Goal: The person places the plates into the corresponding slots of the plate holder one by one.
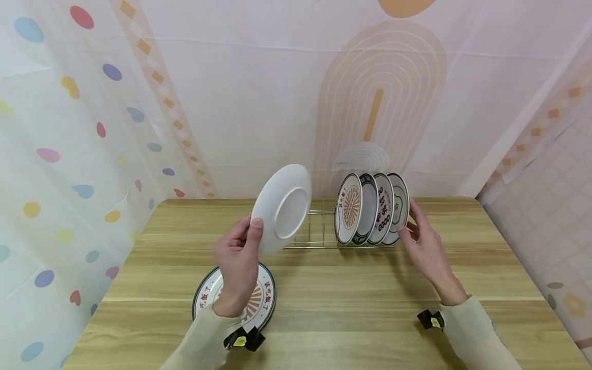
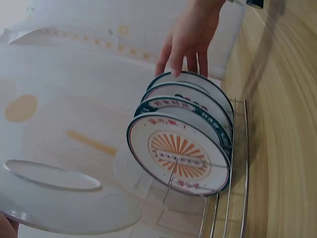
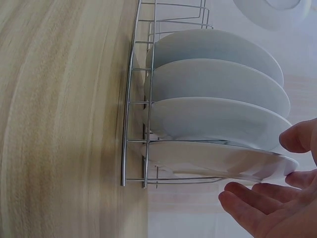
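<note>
White plate [image 1: 292,213] in the left fingers [image 1: 239,227]

Below its fingers, the left hand [image 1: 238,259] hides part of the stacked plates [image 1: 265,292]. The white plate [image 1: 283,209] in those fingers has its front hidden, and the left wrist view cuts it off. By the fingers of the right hand [image 1: 426,251], the end plate [image 1: 399,209] has marks too small to make out.

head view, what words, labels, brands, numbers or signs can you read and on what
"吃饭了": on the tabletop plate; preceding character unclear
Too blurred: lettering on the four racked plates
Too small: any marks on the yellow wrist labels
None visible: the held white plate
</note>
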Action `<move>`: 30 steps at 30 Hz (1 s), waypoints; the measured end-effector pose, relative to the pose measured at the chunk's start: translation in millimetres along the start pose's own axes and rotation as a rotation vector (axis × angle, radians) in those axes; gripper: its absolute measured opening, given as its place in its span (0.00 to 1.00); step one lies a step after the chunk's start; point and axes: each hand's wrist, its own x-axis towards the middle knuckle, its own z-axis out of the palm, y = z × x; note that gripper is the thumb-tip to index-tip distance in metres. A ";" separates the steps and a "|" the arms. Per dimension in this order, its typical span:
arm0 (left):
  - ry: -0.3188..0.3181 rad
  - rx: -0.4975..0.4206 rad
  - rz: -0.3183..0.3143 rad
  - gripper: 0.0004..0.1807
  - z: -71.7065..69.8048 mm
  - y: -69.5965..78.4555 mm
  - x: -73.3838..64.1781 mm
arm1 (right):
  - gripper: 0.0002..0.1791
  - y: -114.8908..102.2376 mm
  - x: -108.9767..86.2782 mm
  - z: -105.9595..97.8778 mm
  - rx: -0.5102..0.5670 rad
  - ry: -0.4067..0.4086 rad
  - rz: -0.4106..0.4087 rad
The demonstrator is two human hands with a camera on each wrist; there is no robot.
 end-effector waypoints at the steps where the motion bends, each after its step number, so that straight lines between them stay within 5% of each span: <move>1: 0.004 -0.007 -0.013 0.13 2.9 -0.7 -0.9 | 0.37 0.1 -0.1 0.0 0.001 0.000 0.000; 16: 0.066 -0.176 -0.198 0.17 41.1 -8.2 -12.4 | 0.37 -0.2 -0.4 1.3 0.006 0.005 -0.001; 30: 0.107 -0.232 -0.330 0.18 65.6 -20.1 -22.6 | 0.37 -1.5 -1.9 2.5 0.002 0.005 0.004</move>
